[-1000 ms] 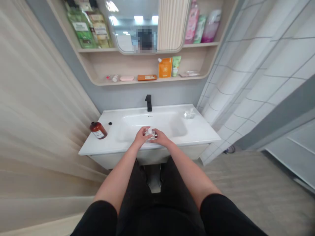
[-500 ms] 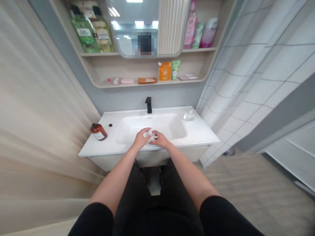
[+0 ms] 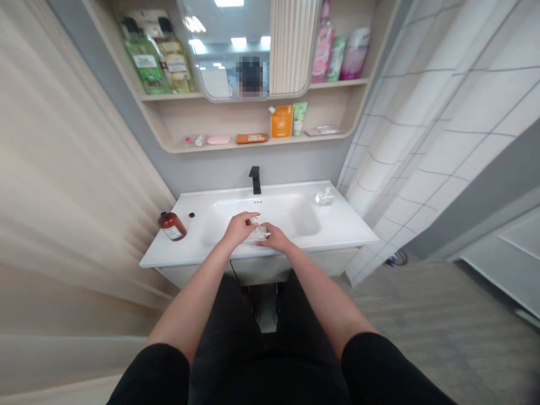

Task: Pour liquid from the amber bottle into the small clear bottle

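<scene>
Over the front of the white sink (image 3: 300,216), both my hands are on a small clear bottle (image 3: 259,233). My right hand (image 3: 273,236) grips its body from the right. My left hand (image 3: 240,228) has its fingers closed around a pale, clear top (image 3: 253,220) at the upper end; whether that top is loose from the bottle I cannot tell. An amber bottle (image 3: 172,226) with a white label stands on the counter at left. Beside it lies a small black cap (image 3: 192,215).
Another clear container (image 3: 324,197) stands at the counter's back right. The black faucet (image 3: 255,180) rises behind the basin. Above, a shelf (image 3: 202,148) holds an orange pouch (image 3: 281,122), a green tube (image 3: 299,118) and other toiletries. A curtain (image 3: 84,185) hangs at left.
My left hand has shifted slightly left and up, its fingers now over the top of the clear bottle. More of the bottle's body shows. My right hand stays nearly in place.
</scene>
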Demonstrator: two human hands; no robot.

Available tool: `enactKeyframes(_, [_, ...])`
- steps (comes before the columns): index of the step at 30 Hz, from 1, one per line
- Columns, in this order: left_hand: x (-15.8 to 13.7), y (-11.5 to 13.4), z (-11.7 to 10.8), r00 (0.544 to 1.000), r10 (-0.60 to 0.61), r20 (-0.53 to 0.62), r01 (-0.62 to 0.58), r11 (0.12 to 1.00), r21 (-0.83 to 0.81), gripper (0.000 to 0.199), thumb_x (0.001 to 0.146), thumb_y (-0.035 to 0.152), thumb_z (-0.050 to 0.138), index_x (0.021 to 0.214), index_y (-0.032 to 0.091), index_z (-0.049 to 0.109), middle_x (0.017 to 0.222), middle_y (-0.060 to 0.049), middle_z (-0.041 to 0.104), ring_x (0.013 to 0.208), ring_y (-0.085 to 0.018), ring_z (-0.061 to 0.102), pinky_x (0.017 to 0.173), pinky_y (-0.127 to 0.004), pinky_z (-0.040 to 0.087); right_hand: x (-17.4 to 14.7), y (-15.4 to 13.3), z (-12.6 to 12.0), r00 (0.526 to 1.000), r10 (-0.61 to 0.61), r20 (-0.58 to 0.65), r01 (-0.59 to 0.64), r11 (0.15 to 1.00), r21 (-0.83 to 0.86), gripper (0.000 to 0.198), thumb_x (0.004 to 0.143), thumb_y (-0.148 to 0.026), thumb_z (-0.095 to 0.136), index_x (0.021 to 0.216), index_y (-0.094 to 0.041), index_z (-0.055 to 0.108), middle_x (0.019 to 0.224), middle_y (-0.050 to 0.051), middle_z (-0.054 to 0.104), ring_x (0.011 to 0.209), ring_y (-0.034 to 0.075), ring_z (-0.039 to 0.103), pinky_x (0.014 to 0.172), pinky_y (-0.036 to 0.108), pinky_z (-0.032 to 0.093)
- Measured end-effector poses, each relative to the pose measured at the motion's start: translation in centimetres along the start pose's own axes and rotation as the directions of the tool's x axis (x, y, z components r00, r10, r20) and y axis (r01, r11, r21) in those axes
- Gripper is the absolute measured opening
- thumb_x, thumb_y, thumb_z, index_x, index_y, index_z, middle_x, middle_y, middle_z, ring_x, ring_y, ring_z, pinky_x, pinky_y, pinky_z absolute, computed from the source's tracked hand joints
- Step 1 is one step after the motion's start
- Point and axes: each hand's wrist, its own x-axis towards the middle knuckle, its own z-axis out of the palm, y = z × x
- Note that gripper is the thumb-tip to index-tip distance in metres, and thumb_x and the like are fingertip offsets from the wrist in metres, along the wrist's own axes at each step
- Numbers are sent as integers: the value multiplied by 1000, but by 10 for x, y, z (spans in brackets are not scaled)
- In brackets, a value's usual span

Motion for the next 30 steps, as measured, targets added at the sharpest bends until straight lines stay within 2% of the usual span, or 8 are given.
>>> enactKeyframes(4, [-1,5,-11,998,51,34,-51,999,-9,39,88,26,82,126,28,87,107,-6,81,82,-22,68,88,-38,58,1,4,1,1000,1,-5,-1,1000,-8,73,67,-51,100,129,-25,69,116,4,76,97,24,70,87,38,60])
enactKeyframes(12, [-1,21,-21,1000,14,-21,-13,999,43,32,85,22,81,116,24,88,109,-7,83,78,-23,66,90,-39,57,2,8,3,1000,-4,-17,5,1000,24,77,64,-47,101,130,-25,69,115,5,76,99,26,71,91,41,62])
enactKeyframes(15, [-8,18,-27,996,-43,-82,48,997,68,25,83,21,79,108,24,84,100,-5,82,76,-22,66,85,-37,55,3,9,4,1000,5,-18,-4,999,49,78,63,-45,101,131,-25,68,115,5,76,98,25,71,91,40,62])
enactKeyframes(18, [-28,1,-41,968,-130,-215,152,984,89,21,83,24,75,104,24,77,96,-3,79,75,-21,65,81,-35,53,2,10,3,1000,7,-11,-6,998,66,75,64,-44,101,129,-25,68,117,5,76,99,24,71,90,39,62])
enactKeyframes(21, [-61,-31,-64,877,-301,-373,332,943,20,22,82,31,76,101,25,69,97,-1,77,74,-20,65,78,-33,52,1,10,2,1000,10,-4,-10,998,63,73,65,-44,101,128,-26,68,116,4,76,99,24,72,90,39,63])
enactKeyframes(25, [-108,-79,-100,688,-491,-534,590,807,17,28,79,41,80,94,26,63,91,0,72,82,-24,68,86,-37,54,1,9,0,1000,5,12,-6,997,74,73,65,-46,100,127,-26,68,113,3,76,101,25,73,91,40,63])
enactKeyframes(28, [-133,-105,-121,568,-498,-656,705,706,75,29,82,46,80,91,26,61,89,-3,71,89,-29,70,94,-43,55,2,10,0,1000,-2,14,1,996,90,73,65,-49,100,127,-27,67,113,2,75,103,26,74,92,41,64])
enactKeyframes(30, [-141,-117,-128,555,-463,-691,725,677,129,28,84,46,79,91,26,61,91,-5,72,93,-31,71,96,-46,55,2,10,1,1000,-3,17,1,994,105,73,65,-49,99,126,-26,67,112,3,75,103,27,74,92,42,63])
